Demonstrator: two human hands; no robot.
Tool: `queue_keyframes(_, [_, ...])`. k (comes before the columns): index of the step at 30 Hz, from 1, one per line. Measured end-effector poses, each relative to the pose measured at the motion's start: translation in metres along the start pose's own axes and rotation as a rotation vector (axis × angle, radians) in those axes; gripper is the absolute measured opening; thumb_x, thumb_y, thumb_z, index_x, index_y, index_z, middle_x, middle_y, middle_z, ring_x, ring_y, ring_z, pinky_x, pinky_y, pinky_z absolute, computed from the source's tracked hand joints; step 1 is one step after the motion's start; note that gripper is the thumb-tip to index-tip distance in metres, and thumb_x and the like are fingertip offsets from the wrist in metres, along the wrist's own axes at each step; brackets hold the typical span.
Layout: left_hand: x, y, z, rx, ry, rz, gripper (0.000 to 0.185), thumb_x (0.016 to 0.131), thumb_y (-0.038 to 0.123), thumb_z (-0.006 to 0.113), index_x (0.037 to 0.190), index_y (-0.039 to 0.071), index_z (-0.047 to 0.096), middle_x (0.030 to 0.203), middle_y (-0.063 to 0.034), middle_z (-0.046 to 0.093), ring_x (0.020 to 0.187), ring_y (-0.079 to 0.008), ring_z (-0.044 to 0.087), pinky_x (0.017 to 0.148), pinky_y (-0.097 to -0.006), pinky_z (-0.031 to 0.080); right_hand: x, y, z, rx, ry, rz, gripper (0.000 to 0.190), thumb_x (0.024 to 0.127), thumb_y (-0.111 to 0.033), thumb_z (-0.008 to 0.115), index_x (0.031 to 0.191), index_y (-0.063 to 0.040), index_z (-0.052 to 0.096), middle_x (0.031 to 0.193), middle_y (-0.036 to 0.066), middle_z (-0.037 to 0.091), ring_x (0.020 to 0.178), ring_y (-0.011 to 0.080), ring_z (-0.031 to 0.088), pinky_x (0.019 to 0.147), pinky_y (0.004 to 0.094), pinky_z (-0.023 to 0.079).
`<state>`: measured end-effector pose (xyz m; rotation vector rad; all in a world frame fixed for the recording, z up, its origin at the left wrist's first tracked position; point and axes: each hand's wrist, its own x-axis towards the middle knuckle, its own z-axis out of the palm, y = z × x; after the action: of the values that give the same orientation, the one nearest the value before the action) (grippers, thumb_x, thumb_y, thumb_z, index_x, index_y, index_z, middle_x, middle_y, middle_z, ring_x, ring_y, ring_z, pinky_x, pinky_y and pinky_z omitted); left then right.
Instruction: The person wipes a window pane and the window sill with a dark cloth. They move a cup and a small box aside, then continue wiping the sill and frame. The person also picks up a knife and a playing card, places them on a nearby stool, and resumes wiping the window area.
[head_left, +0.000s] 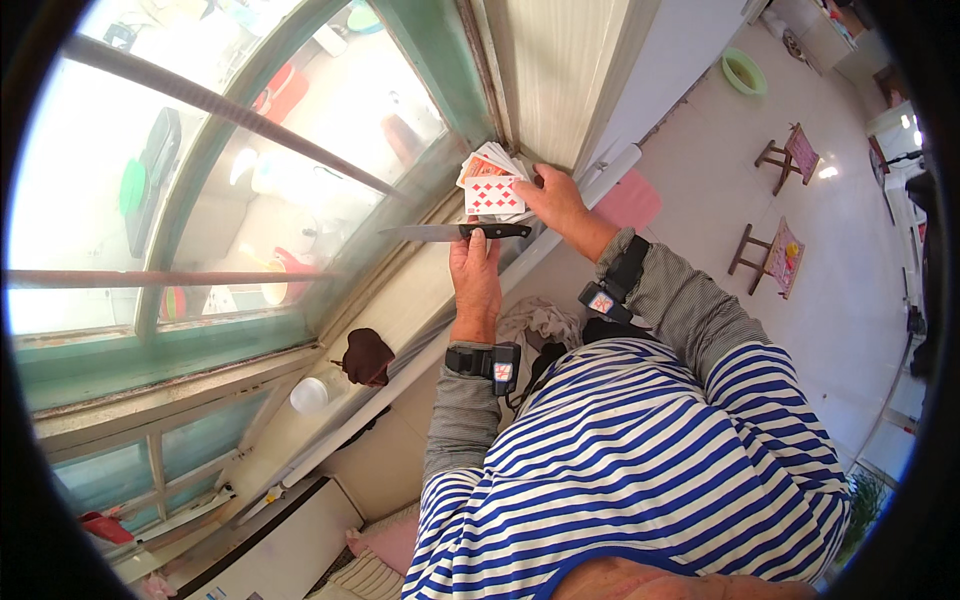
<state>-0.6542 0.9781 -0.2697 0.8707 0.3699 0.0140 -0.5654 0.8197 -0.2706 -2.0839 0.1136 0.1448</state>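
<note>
My left hand (477, 281) holds a kitchen knife (491, 232) by its black riveted handle, thumb on top. The bare blade points left. Just beyond the knife, a ten of diamonds playing card (491, 196) lies face up, its right edge under the fingertips of my right hand (551, 196). Behind that card a loose pile of playing cards (493, 154) is fanned in the corner of the windowsill, one with an orange picture. Whether my right fingers pinch the card or only rest on it, I cannot tell.
The windowsill (409, 300) runs beside a barred window (330, 157). A dark cloth item (367, 358) and a white-lidded jar (309, 395) stand nearer on it. Two folding stools (784, 259) and a green basin (744, 71) are on the floor at right. A pink seat (631, 201) is beyond my right forearm.
</note>
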Motion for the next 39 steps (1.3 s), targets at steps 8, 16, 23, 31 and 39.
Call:
queue_keyframes(8, [-0.011, 0.008, -0.001, -0.007, -0.015, -0.022, 0.022, 0.106, 0.013, 0.05, 0.127, 0.009, 0.054, 0.131, -0.0046, 0.058, 0.123, -0.0182, 0.055, 0.109, -0.0461, 0.042, 0.004, -0.006, -0.002, -0.045, -0.025, 0.001, 0.08, 0.081, -0.047, 0.068, 0.128, 0.016, 0.054, 0.118, 0.037, 0.063, 0.115, 0.0448, 0.062, 0.1, 0.0452, 0.048])
queue_keyframes(16, [-0.001, 0.011, -0.011, -0.051, -0.043, -0.068, 0.026, 0.105, 0.017, 0.052, 0.129, 0.008, 0.053, 0.131, -0.0072, 0.059, 0.121, -0.0198, 0.056, 0.109, -0.0449, 0.043, 0.012, -0.007, -0.001, 0.001, -0.078, 0.154, 0.089, 0.073, -0.055, 0.074, 0.122, 0.017, 0.057, 0.116, 0.035, 0.066, 0.113, 0.0408, 0.065, 0.097, 0.043, 0.05])
queue_keyframes(23, [-0.001, 0.01, -0.016, -0.056, -0.03, -0.09, 0.028, 0.105, 0.017, 0.052, 0.131, 0.004, 0.052, 0.131, -0.0082, 0.06, 0.122, -0.022, 0.056, 0.11, -0.0438, 0.043, 0.02, -0.005, 0.002, 0.182, -0.222, 0.26, 0.083, 0.068, -0.055, 0.08, 0.111, 0.015, 0.065, 0.112, 0.03, 0.069, 0.106, 0.0359, 0.068, 0.093, 0.0407, 0.052])
queue_keyframes(31, [-0.032, 0.02, -0.008, 0.019, 0.016, 0.052, 0.04, 0.108, 0.016, 0.046, 0.143, -0.002, 0.039, 0.153, -0.0154, 0.039, 0.142, -0.0286, 0.041, 0.119, -0.0477, 0.033, 0.014, -0.011, 0.001, 0.081, -0.184, 0.257, 0.088, 0.07, -0.052, 0.084, 0.122, 0.014, 0.058, 0.121, 0.028, 0.064, 0.112, 0.0326, 0.064, 0.095, 0.039, 0.051])
queue_keyframes(39, [-0.028, 0.028, -0.007, 0.152, -0.071, 0.151, 0.038, 0.108, 0.015, 0.046, 0.141, -0.001, 0.04, 0.142, -0.0134, 0.048, 0.134, -0.0231, 0.047, 0.118, -0.0433, 0.036, 0.001, -0.016, 0.007, -0.126, -0.124, 0.083, 0.091, 0.067, -0.058, 0.084, 0.119, 0.013, 0.06, 0.119, 0.03, 0.063, 0.111, 0.037, 0.064, 0.097, 0.0412, 0.05])
